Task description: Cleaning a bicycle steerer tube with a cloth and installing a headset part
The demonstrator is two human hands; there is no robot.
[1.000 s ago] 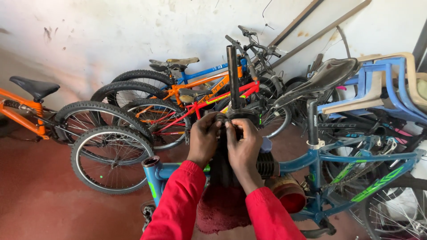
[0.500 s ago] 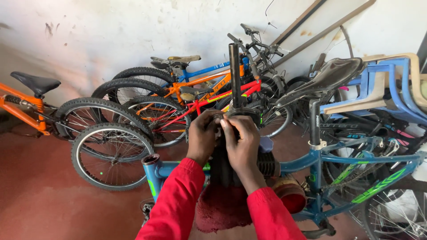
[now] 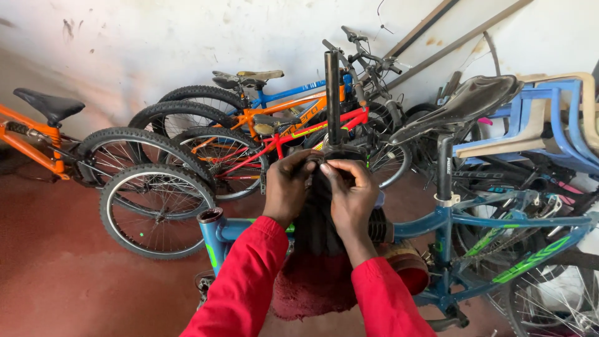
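Both my hands, in red sleeves, hold a black suspension fork upright above a blue bicycle frame (image 3: 474, 218). My left hand (image 3: 288, 186) grips the left side of the fork crown (image 3: 340, 153). My right hand (image 3: 350, 190) pinches something small at the crown's front; I cannot see what. The fork's black steerer tube (image 3: 332, 93) rises straight up between my hands. A ribbed rubber boot (image 3: 377, 224) shows below my right hand. The frame's empty head tube (image 3: 212, 228) stands to the left.
Several bicycles lean against the white wall: an orange one (image 3: 37, 143) at left, red, orange and blue ones (image 3: 274, 125) behind. A black saddle (image 3: 462, 103) tops the blue frame. Stacked plastic chairs (image 3: 549, 112) stand at right. A dark red rag (image 3: 312, 284) hangs below. The floor is red.
My hands have shifted slightly on the fork crown, with the right fingers now pinching at its front. The view has drifted a little to the right.
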